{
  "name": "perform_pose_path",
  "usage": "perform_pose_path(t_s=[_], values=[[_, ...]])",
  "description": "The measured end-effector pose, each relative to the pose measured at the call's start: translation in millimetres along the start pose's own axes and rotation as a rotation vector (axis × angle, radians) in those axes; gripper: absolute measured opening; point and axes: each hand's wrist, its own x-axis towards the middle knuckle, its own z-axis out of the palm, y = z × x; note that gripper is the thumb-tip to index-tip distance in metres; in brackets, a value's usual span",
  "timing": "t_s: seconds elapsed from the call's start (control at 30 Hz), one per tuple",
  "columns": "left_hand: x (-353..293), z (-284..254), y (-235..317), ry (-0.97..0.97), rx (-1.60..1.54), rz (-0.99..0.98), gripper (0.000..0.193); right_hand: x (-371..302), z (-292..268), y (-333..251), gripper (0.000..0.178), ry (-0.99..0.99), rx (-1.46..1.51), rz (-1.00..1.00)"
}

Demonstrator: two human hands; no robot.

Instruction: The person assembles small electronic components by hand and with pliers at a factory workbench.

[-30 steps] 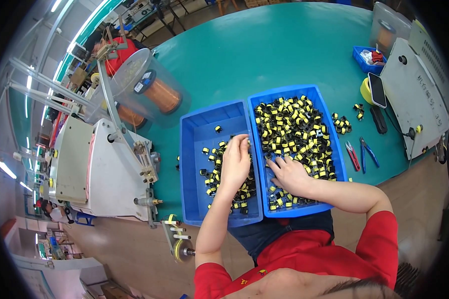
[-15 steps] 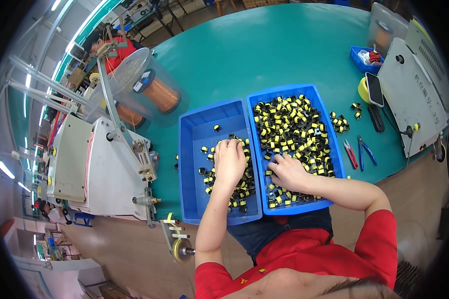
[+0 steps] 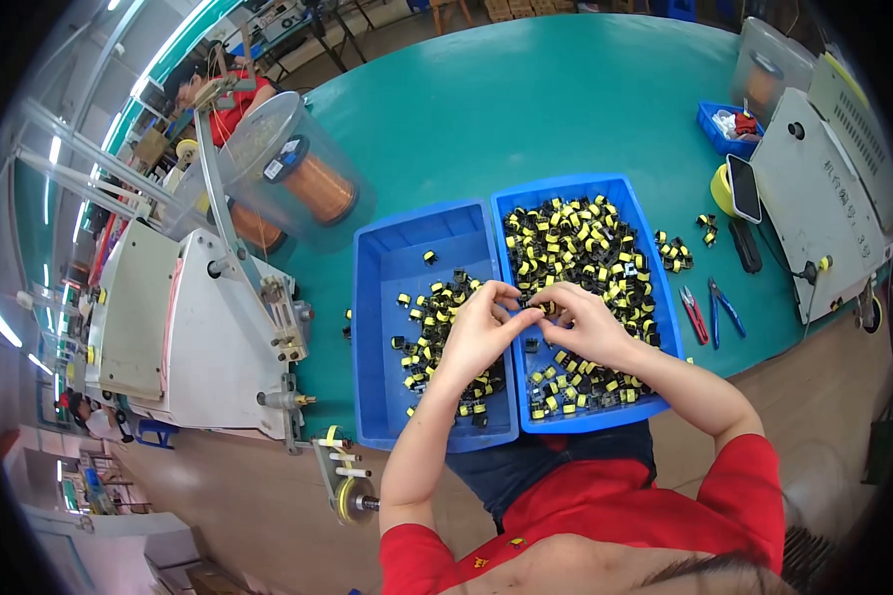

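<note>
Above the shared rim of two blue bins, my left hand (image 3: pixel 482 335) and my right hand (image 3: pixel 587 327) meet fingertip to fingertip. Both are closed in a pinch around a small black and yellow coil (image 3: pixel 550 309), which the fingers partly cover. Loose coils of the same kind (image 3: pixel 437 315) are scattered in the left bin (image 3: pixel 379 297), mostly toward its right side and partly behind my left hand. The right bin (image 3: pixel 673 322) holds a much deeper heap of coils (image 3: pixel 575 233) around and beyond my right hand.
On the green table (image 3: pixel 486 99), right of the bins, lie several coils (image 3: pixel 676 252), red-handled cutters (image 3: pixel 695 315), blue-handled pliers (image 3: pixel 727 309) and a phone (image 3: pixel 744 188). A winding machine (image 3: pixel 233 337) and copper wire spools (image 3: pixel 318 183) stand left; a grey machine (image 3: pixel 829 198) stands right.
My left hand has lifted from the coils in the left bin and moved right. My right hand has risen a little to meet it, and a coil is now between their fingertips.
</note>
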Motion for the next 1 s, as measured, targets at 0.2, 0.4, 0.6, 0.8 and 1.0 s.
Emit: perform_pose_path(t_s=[0.2,0.4,0.6,0.8,1.0], values=[[1,11,-7,-0.077,-0.512,0.062,0.027,-1,0,-1,0.028,0.129,0.128,-0.087],[5,4,-16,-0.259,-1.023,-0.082,0.032,0,-5,-3,0.029,0.077,0.374,0.092],[8,0,-18,-0.349,-1.194,-0.160,0.034,-2,-8,-11,0.037,0.085,0.564,0.169],[7,3,-12,-0.185,-1.075,-0.091,0.026,-2,-8,-4,0.030,0.071,0.627,0.139],[-3,19,3,-0.052,-0.582,0.035,0.027,-3,-8,-7,0.027,0.163,0.292,-0.133]])
